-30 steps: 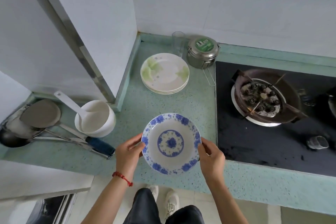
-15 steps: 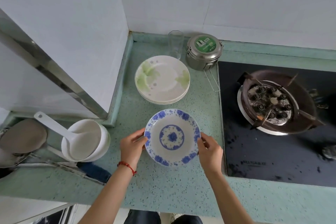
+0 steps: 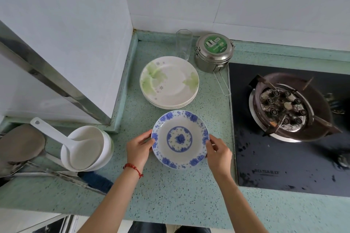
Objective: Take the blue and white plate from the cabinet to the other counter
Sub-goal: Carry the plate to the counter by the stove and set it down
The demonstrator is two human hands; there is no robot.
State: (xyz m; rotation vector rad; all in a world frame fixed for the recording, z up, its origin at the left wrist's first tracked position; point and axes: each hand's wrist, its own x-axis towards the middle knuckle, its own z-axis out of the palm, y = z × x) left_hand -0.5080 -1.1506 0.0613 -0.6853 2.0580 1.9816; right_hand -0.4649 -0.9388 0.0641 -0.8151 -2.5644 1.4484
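The blue and white plate (image 3: 180,139) lies flat over the green speckled counter (image 3: 170,191), just in front of a stack of white plates with green leaves (image 3: 169,82). My left hand (image 3: 139,148) grips its left rim and my right hand (image 3: 218,154) grips its right rim. I cannot tell whether the plate rests on the counter or hovers just above it. A red bracelet circles my left wrist.
A clear glass (image 3: 183,44) and a steel lidded tin (image 3: 214,52) stand at the back. A black gas hob (image 3: 284,157) with a burner (image 3: 284,108) fills the right. White bowls with a ladle (image 3: 87,147) and metal utensils lie left, below a white cabinet (image 3: 56,43).
Both hands have carried the plate forward from over the counter's front edge to a spot just before the leaf-patterned stack. The camera has leaned in over the counter.
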